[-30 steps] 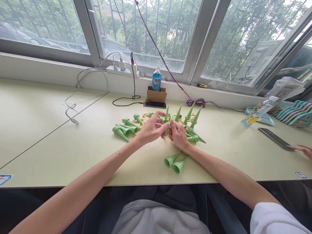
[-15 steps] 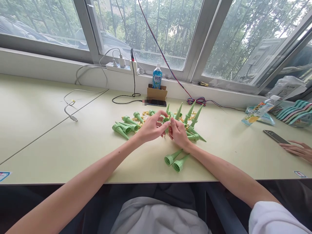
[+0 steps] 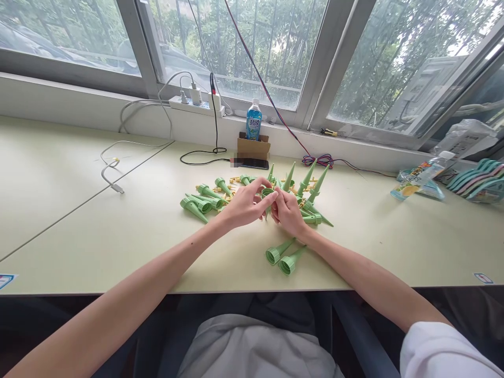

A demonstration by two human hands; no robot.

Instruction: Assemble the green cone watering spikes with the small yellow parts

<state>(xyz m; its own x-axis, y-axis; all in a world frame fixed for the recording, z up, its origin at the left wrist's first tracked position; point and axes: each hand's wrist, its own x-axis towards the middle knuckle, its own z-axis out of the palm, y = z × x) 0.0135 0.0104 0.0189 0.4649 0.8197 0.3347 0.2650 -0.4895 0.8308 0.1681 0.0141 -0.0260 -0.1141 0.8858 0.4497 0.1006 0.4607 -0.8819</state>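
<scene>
Over the middle of the table, my left hand (image 3: 248, 203) is curled round a green threaded cone (image 3: 267, 193), its open end facing up. Fingertips of my right hand (image 3: 289, 212) are pinched together at the cone's right edge; what they hold is too small to make out. Green cones with yellow pieces lie to the left (image 3: 205, 203) and others stand or lie to the right (image 3: 306, 184). Two loose green cones (image 3: 288, 264) rest on the table nearer to me, just below my right wrist, their open ends toward me.
Behind the hands are a phone (image 3: 254, 163), a cardboard box (image 3: 253, 147) and a blue bottle (image 3: 254, 122). Cables (image 3: 323, 160) lie along the back. At the right are a clear bottle (image 3: 423, 176) and green and pink plastic items (image 3: 478, 181).
My left thumb has moved in against my right fingertips. The other person's hand and the dark phone at the right are gone from view.
</scene>
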